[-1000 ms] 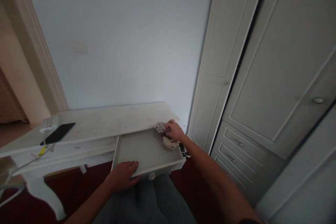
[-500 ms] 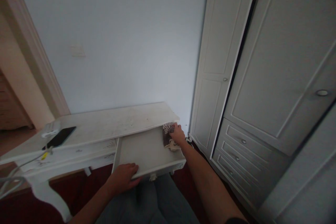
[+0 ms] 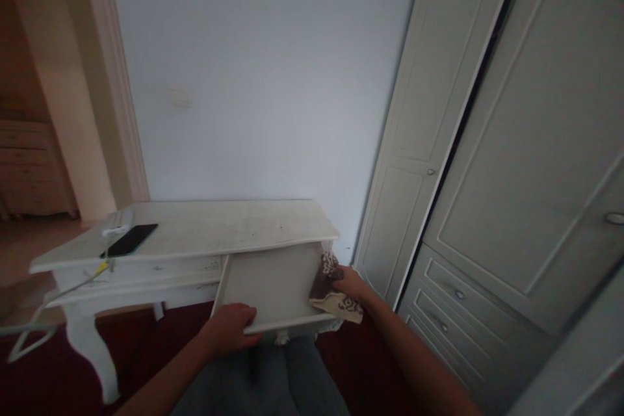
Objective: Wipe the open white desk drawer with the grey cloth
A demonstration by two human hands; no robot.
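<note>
A white drawer (image 3: 273,279) is pulled out from the table toward my lap. My left hand (image 3: 233,325) grips its front panel near the left corner, fingers over the inside edge and thumb outside. At the right side of the drawer, my right hand (image 3: 350,283) is closed on a brown and cream patterned cloth (image 3: 324,283). The cloth lies across the drawer's right wall, and its cream end hangs over the front right corner. Part of it is hidden under my fingers.
On the white table (image 3: 234,224) lie a dark phone (image 3: 130,240) and a white device (image 3: 117,221) with a cable (image 3: 73,291). A grey-white wardrobe (image 3: 487,175) with drawers stands close on the right. Behind the table is a pale wall (image 3: 263,78) with a light switch (image 3: 180,98).
My right hand has moved the cloth from the drawer's back right toward its front right, over the side wall. My left hand stays on the front panel. The view has shifted.
</note>
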